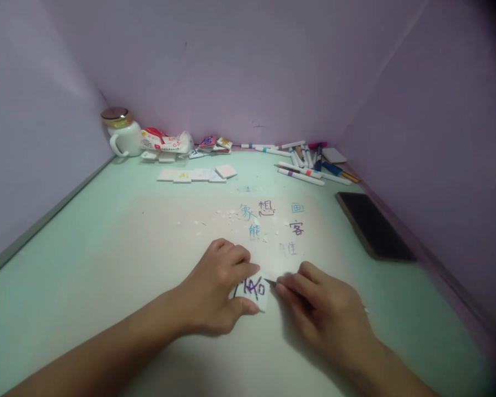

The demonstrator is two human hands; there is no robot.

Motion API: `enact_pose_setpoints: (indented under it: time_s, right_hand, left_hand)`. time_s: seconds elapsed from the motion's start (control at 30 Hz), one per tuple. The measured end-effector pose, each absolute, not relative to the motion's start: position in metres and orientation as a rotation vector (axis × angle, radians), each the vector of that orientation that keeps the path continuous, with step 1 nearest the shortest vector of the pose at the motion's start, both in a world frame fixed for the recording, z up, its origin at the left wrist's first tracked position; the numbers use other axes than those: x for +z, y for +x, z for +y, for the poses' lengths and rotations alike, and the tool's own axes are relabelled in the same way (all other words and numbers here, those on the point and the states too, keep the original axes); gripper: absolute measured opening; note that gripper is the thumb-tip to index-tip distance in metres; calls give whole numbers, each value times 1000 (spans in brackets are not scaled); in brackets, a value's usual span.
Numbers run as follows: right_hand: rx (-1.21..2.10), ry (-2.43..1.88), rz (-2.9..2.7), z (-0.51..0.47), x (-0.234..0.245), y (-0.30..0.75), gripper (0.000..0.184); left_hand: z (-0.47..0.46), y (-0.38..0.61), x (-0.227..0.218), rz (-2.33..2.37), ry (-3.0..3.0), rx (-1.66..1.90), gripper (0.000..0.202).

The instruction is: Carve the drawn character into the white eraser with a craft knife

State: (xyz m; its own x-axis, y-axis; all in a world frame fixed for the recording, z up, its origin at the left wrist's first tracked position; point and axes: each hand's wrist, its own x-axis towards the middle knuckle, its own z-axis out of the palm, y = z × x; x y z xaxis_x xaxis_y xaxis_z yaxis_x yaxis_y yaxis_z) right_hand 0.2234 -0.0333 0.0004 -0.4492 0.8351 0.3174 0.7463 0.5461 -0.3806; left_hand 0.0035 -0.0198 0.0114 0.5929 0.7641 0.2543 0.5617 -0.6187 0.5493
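Head view: you look down at a pale green table (pixel 86 264), with both your hands low in the middle
Tile: a small white tile (pixel 254 292) with purple marks lies flat, between your two hands
Left hand: your left hand (pixel 219 286) pinches the tile's left side with thumb and forefinger
Right hand: your right hand (pixel 320 309), just right of the tile, is clenched round a thin dark tool (pixel 270 283), its tip touching the tile's edge
Beyond the tile: written characters (pixel 268 220) and white crumbs (pixel 198 223) lie near; a mug (pixel 122 135) and markers (pixel 310 165) are well apart
Right of the tile: a dark phone (pixel 374 226) lies well apart
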Motion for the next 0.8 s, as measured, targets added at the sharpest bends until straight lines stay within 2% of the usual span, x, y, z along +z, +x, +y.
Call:
enact_pose_setpoints:
  time_s: [0.3, 0.53, 0.8]
  right_hand:
    - [331, -1268, -2269, -30, -2, 223, 16]
    - [276, -1206, -2309, -26, 1, 225, 23]
    - [325, -1147, -2355, -21, 3, 226, 21]
  left_hand:
    - [-20, 3, 10, 1065, 2405, 650, 30]
    - [-20, 3, 10, 1047, 2403, 671, 30]
    - [-20, 3, 10, 1057, 2403, 664, 31]
